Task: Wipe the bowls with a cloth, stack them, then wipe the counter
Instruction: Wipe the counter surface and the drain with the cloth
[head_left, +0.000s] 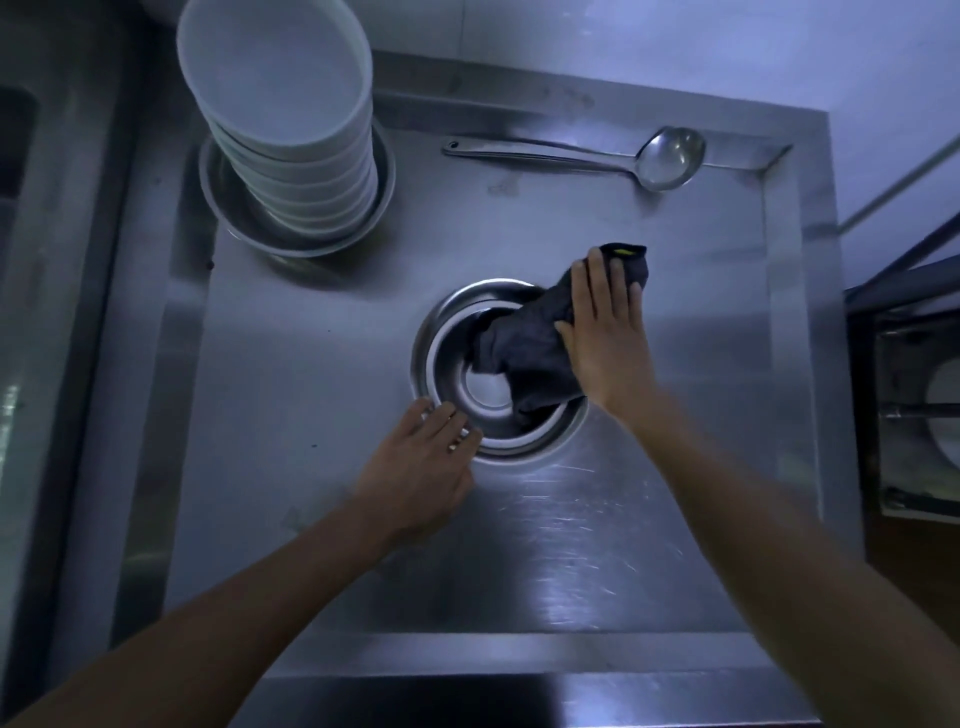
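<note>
Roughly eight stacked bowls (291, 156), one ladle (576, 156) (steel)

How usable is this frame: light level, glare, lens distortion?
Head view: dim, with a blue cast; glare streaks on the scratched counter near the camera; wide-angle bending makes the stack of white bowls lean; right hand on the cloth reads sharply.

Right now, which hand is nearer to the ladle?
Right. The right hand presses the dark cloth just below the ladle; the left hand rests at the steel bowl's near rim, farther away.
</note>
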